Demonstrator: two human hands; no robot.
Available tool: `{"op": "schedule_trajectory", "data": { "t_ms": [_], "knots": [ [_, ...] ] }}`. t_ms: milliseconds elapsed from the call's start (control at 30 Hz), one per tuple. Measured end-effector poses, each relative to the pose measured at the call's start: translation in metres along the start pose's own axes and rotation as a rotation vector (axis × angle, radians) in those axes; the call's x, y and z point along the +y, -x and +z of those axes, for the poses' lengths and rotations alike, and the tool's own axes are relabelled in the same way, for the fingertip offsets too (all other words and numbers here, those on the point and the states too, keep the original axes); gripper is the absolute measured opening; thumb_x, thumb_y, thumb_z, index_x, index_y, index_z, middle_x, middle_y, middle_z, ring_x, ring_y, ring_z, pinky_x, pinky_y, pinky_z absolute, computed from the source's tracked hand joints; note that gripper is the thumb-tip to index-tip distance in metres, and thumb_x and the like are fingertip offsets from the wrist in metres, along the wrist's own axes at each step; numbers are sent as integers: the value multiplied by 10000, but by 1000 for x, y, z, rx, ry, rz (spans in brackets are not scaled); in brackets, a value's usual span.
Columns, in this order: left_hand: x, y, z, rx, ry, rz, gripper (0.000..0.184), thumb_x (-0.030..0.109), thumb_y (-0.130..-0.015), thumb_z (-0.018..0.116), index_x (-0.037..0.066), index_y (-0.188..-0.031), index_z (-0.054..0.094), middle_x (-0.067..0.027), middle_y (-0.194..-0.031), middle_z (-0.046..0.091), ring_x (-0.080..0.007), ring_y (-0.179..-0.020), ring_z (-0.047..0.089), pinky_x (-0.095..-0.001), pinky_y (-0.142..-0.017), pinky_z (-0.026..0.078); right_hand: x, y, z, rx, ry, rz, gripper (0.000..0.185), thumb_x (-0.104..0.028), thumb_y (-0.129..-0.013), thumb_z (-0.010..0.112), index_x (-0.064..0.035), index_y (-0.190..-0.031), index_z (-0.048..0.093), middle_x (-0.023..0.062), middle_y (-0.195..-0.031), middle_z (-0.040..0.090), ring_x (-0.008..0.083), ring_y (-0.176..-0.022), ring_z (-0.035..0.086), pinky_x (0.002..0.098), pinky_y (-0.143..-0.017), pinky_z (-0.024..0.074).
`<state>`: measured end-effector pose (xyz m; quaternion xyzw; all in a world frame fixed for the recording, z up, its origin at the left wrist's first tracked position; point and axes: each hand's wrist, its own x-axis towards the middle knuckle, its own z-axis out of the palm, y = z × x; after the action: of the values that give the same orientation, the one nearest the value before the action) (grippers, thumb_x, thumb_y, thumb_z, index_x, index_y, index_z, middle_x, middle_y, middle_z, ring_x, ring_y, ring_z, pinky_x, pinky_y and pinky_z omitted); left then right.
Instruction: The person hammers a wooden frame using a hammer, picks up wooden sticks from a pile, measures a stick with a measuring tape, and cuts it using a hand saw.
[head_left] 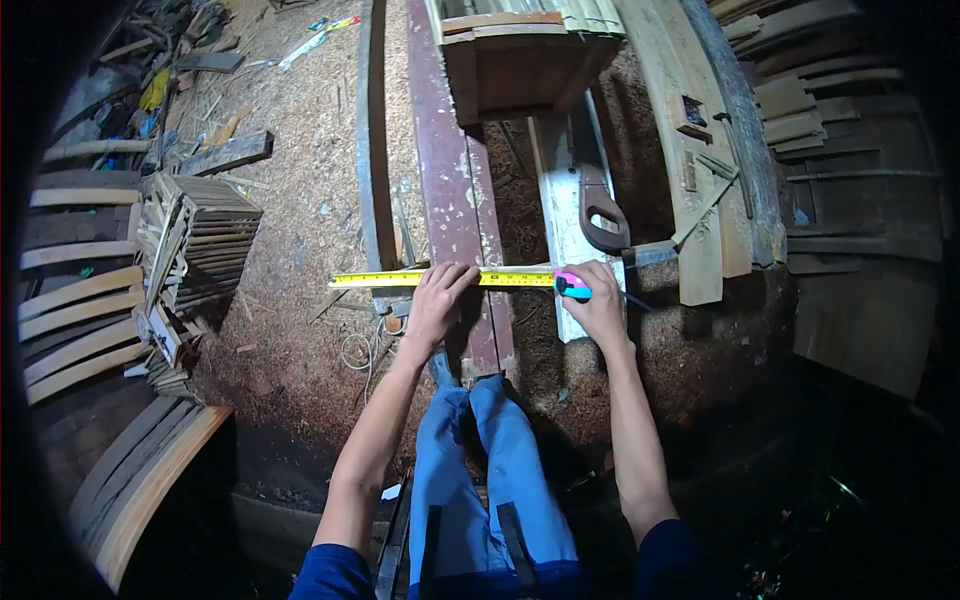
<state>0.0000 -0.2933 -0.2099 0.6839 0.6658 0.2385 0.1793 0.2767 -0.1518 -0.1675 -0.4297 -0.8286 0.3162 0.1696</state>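
A yellow tape measure blade (520,280) is drawn out sideways across the red-brown painted planks, over a thin pale wooden strip (345,283). My right hand (597,295) is wrapped round the pink and turquoise tape case (573,287) at the blade's right end. Around the middle of the blade, my left hand (440,295) presses with its fingers together on the blade and strip, above the red-brown plank (450,190). The free end of the blade lies to the left, past a narrow grey beam (375,150).
A handsaw (603,218) lies on a white board (562,200) beyond my right hand. Pale planks (700,270) with a try square stand further right. A wooden box (530,70) is ahead, stacked slats (210,235) are at left, and shavings cover the ground.
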Motion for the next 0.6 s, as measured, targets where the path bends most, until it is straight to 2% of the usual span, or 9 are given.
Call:
{"op": "schedule_trajectory", "data": {
  "t_ms": [33,200,333,433,500,600],
  "knots": [
    [1,-1,0,-17,7,-18,720,-35,-647,717,72,-1352,617,-117,-1305,630,-340,-1278,560,-452,-1103,441,1,1,1,4,5,-6,387,-37,-714,776,-67,-1099,748,112,-1033,660,324,-1046,606,434,-948,489],
    [4,-3,2,-11,-9,-42,679,-50,-670,679,62,-1337,621,-132,-1255,635,-353,-1254,566,-454,-1092,447,-1,4,3,20,-1,55,393,-11,-711,747,-63,-1101,746,108,-1050,662,323,-1065,602,436,-972,483],
    [11,-4,1,9,-23,-53,710,-71,-664,674,80,-1355,609,-131,-1280,628,-363,-1249,561,-456,-1074,457,3,4,5,8,-19,47,407,-7,-712,740,-59,-1116,735,117,-1086,649,328,-1084,597,436,-984,482],
    [18,-11,8,-13,23,-60,621,-24,-723,712,54,-1333,619,-145,-1307,615,-370,-1276,547,-463,-1115,432,5,2,4,-11,-29,52,423,-7,-713,742,-58,-1133,725,122,-1109,639,332,-1093,596,437,-991,481],
    [24,-21,19,1,70,32,589,8,-755,730,53,-1331,618,-139,-1328,611,-366,-1285,543,-470,-1129,422,1,2,1,-29,-20,57,432,-8,-713,744,-58,-1142,719,123,-1117,635,334,-1098,597,437,-994,480],
    [32,-31,34,-2,109,52,532,-5,-790,693,46,-1316,632,-140,-1318,632,-357,-1267,569,-450,-1103,459,-1,1,-2,-28,-26,59,438,-6,-715,755,-56,-1148,712,126,-1117,633,339,-1108,597,439,-997,479]
  ]
}}
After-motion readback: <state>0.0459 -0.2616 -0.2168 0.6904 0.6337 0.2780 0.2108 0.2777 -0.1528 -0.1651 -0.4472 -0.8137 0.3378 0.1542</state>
